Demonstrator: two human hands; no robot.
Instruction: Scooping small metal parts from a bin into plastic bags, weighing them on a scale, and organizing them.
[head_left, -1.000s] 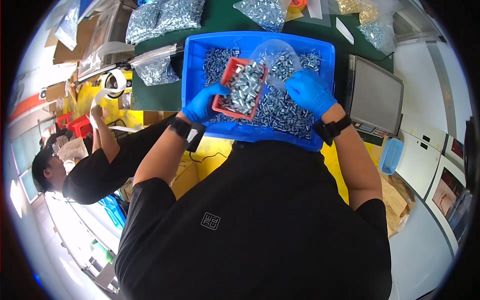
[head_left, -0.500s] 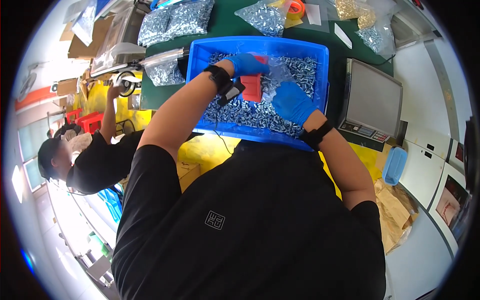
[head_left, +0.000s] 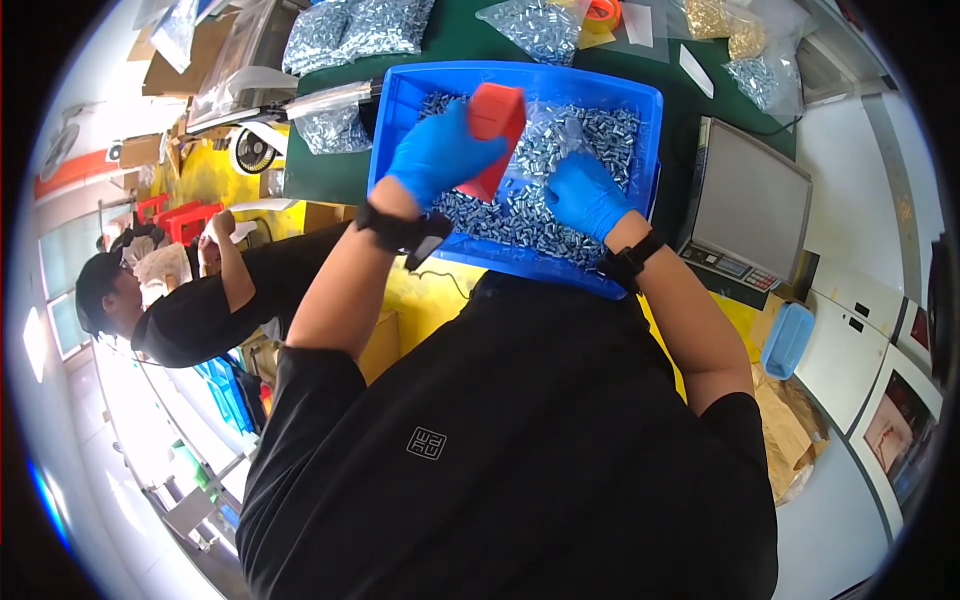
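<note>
A blue tray (head_left: 520, 70) holds a thick layer of small silvery cylindrical metal pieces (head_left: 500, 228). Gloved in blue, my left hand (head_left: 440, 158) is closed round a small red plastic bin (head_left: 497, 112), held tilted above the pieces. My right hand (head_left: 588, 195), also gloved, pinches a clear plastic bag (head_left: 548, 140) over the tray's right half. Metal pieces show at the bag; whether they lie inside or beneath it is hard to tell. The bin's inside is hidden.
A flat-topped scale (head_left: 750, 190) stands right of the tray. Filled clear bags (head_left: 355, 28) and an orange tape roll (head_left: 602, 14) lie beyond on the green table (head_left: 640, 75). A blue basket (head_left: 788, 340) is at right. Another person (head_left: 190, 310) works at left.
My left hand has drawn back left and nearer, lifting and tilting the red bin away from the bag. My right hand has stayed about in place. The other person's raised arm has come down.
</note>
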